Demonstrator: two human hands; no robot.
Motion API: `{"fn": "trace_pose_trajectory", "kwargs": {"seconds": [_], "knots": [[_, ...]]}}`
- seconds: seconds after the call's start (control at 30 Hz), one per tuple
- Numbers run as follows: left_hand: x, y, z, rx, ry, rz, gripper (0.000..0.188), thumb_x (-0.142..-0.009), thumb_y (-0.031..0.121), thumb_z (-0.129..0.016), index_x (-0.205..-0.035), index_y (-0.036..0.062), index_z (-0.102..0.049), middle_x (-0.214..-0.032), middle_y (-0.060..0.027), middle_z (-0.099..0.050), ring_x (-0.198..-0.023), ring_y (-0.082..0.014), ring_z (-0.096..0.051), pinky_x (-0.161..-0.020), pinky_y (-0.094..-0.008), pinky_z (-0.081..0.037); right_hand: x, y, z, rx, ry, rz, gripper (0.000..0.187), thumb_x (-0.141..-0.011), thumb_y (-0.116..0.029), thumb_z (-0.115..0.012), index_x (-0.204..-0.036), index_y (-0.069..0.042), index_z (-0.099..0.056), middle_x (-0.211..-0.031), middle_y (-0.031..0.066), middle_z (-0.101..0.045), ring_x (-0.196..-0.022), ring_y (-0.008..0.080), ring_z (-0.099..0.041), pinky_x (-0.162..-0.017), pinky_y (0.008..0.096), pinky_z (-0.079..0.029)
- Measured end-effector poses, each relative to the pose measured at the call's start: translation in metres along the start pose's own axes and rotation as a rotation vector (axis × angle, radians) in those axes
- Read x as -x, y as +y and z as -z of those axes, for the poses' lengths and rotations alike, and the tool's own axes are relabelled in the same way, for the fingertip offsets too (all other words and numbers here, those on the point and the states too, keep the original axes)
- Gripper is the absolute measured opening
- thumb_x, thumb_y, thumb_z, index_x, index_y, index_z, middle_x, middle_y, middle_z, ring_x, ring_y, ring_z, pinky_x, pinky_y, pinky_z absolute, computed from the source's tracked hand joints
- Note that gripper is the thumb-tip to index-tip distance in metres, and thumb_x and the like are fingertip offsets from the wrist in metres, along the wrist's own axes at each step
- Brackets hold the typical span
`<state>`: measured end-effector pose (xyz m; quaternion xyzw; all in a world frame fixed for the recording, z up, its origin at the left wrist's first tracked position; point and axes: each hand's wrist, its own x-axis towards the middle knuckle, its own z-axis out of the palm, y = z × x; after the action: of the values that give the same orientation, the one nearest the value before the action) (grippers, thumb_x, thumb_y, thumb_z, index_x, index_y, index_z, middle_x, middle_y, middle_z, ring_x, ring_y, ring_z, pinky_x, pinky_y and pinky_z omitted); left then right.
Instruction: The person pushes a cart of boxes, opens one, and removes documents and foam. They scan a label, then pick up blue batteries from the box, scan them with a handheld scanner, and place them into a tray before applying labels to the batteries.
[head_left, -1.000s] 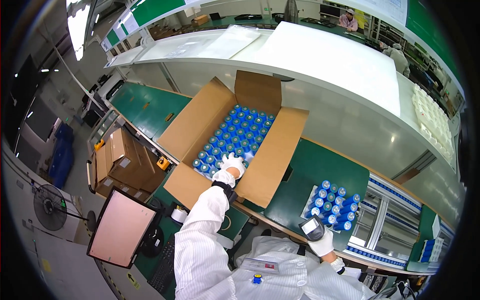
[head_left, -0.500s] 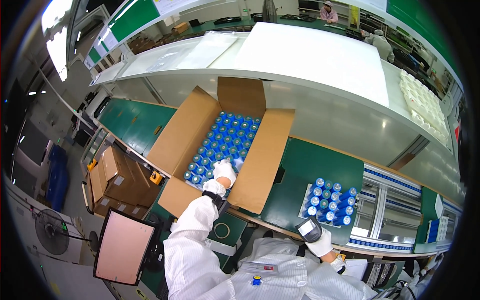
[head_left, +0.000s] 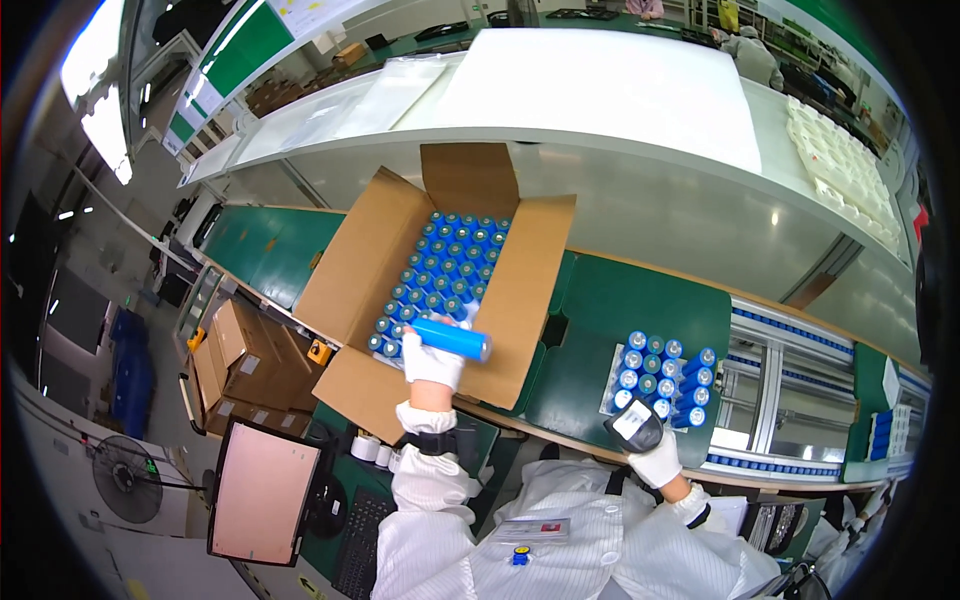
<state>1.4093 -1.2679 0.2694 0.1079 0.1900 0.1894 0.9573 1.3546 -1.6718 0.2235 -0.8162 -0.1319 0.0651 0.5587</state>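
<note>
My gloved left hand (head_left: 432, 366) is closed round a blue cylindrical battery cell (head_left: 455, 340), lifted and lying nearly level above the near end of an open cardboard box (head_left: 533, 290). Upright blue cells (head_left: 440, 262) fill that box in rows. In my gloved right hand (head_left: 655, 462) is a dark handheld scanner (head_left: 636, 426) with a pale label on its head. It hovers by the near edge of a group of blue cells (head_left: 648, 383) standing in a white tray (head_left: 610, 393); the right-hand column of these leans over.
A green work surface (head_left: 590, 310) carries the box and tray. To the right runs a metal conveyor frame (head_left: 770, 390); a white shelf (head_left: 600, 110) spans the back. At lower left are a monitor (head_left: 262, 492), a keyboard (head_left: 360, 540) and stacked cartons (head_left: 250, 350). Other people sit far off.
My left hand has come up out of the box's near end with a blue cell in its grasp. My right hand and scanner have shifted slightly up and right.
</note>
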Motion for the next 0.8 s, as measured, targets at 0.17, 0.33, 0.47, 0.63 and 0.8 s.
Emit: {"fn": "trace_pose_trajectory", "kwargs": {"seconds": [0.17,0.33,0.47,0.63,0.8], "knots": [[0.037,-0.084,-0.033,0.04,0.037,0.451,0.047,-0.087,0.053,-0.064,-0.089,0.0076,-0.051,-0.072,-0.0033,-0.052,-0.065,-0.0172,-0.055,-0.062,-0.0312,-0.05,-0.005,-0.018,0.017,-0.162,-0.197,-0.092,0.051,-0.071,-0.006,-0.073,-0.12,-0.002,-0.062,-0.113,0.01,-0.068,-0.104,0.0189,-0.066,-0.093,0.0317,-0.051],[0.06,-0.152,-0.057,-0.084,-0.046,0.566,0.055,-0.088,0.059,-0.059,-0.093,0.0047,-0.051,-0.08,-0.0045,-0.053,-0.067,-0.0189,-0.054,-0.062,-0.0311,-0.05,0.002,-0.037,0.037,-0.137,-0.169,-0.003,0.042,-0.069,-0.012,-0.076,-0.109,-0.002,-0.067,-0.1,0.0123,-0.072,-0.091,0.022,-0.07,-0.082,0.033,-0.055],[0.063,-0.188,-0.057,-0.158,-0.134,0.629,0.056,-0.088,0.06,-0.058,-0.101,0.0057,-0.05,-0.087,-0.0048,-0.052,-0.074,-0.0165,-0.056,-0.063,-0.0301,-0.049,0.019,-0.029,0.042,-0.116,-0.114,-0.028,0.036,-0.07,-0.013,-0.076,-0.103,-0.003,-0.068,-0.094,0.0136,-0.072,-0.086,0.0254,-0.071,-0.075,0.0343,-0.055],[0.047,-0.218,-0.026,-0.228,-0.236,0.863,0.055,-0.09,0.062,-0.054,-0.101,0.0087,-0.051,-0.088,-0.0037,-0.055,-0.07,-0.0163,-0.055,-0.061,-0.0303,-0.049,0.032,-0.021,0.05,-0.052,-0.062,-0.018,0.031,-0.07,-0.015,-0.075,-0.097,-0.002,-0.068,-0.086,0.0161,-0.071,-0.081,0.0293,-0.071,-0.071,0.0357,-0.055],[0.064,-0.235,-0.03,-0.407,-0.15,0.733,0.05,-0.094,0.059,-0.05,-0.104,0.0095,-0.05,-0.083,-0.0032,-0.055,-0.069,-0.0153,-0.056,-0.059,-0.0309,-0.05,0.04,-0.011,0.055,-0.002,-0.077,-0.058,0.03,-0.071,-0.018,-0.075,-0.097,-0.002,-0.069,-0.085,0.017,-0.071,-0.082,0.031,-0.071,-0.071,0.0363,-0.055]]}}
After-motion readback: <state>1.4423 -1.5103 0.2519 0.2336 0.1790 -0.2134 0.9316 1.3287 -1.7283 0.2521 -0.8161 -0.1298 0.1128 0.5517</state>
